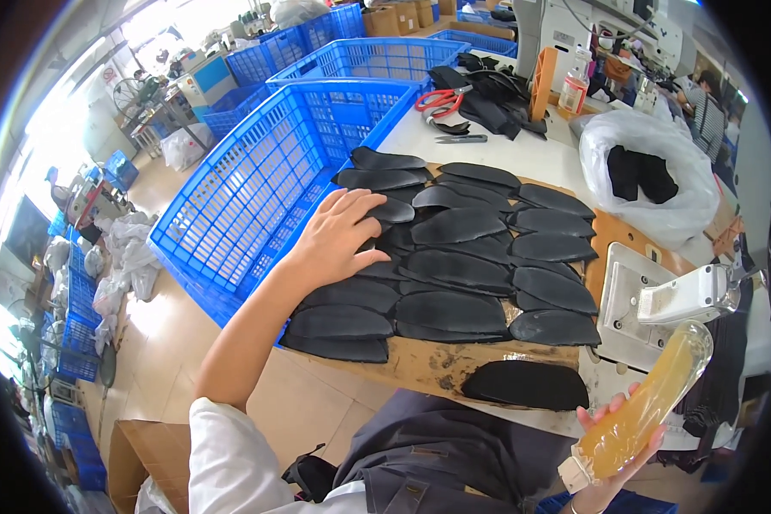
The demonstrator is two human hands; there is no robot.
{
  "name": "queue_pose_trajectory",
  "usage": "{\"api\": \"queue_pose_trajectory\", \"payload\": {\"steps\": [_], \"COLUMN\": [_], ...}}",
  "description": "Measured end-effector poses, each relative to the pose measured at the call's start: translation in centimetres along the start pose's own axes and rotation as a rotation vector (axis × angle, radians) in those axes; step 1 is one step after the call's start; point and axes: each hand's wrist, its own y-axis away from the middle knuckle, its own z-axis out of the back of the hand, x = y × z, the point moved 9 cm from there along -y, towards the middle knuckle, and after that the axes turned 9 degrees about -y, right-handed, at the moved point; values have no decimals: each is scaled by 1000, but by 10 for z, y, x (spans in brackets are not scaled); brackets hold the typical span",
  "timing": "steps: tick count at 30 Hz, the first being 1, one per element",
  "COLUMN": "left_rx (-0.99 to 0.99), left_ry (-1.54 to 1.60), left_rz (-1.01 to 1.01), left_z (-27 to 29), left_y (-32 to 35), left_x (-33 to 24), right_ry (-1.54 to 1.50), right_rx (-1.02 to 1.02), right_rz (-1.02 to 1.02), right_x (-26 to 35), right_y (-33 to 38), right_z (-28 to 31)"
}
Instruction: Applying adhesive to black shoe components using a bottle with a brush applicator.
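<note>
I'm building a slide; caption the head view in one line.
Left hand over rows of black curved pieces, right hand gripping a yellowish bottle.

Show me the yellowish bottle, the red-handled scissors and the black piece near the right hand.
Yellowish bottle [648, 406]: head view, middle of body.
Scissors [458, 94]: head view, red handle.
Black piece [527, 385]: head view, top surface.

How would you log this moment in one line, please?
Left hand: over black, curved oval pads | Right hand: holding clear bottle of yellowish liquid, tilted | Beside pads: blue plastic lattice crate
</note>
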Motion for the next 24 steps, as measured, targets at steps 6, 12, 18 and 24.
{"api": "queue_pose_trajectory", "payload": {"steps": [6, 12, 18, 24], "left_rx": [-1, -61, -215, -233], "left_ry": [35, -130, 253, 570], "left_rz": [-67, -16, -67, -239], "left_z": [-4, 10, 53, 35], "left_y": [4, 4, 11, 58], "left_x": [-5, -4, -70, -170], "right_ry": [-16, -15, 67, 541], "right_rx": [14, -7, 36, 437], "right_rz": [-18, -29, 97, 324], "right_x": [-2, -6, 8, -18], "right_y": [2, 3, -2, -19], "right_z": [-1, 0, -14, -89]}}
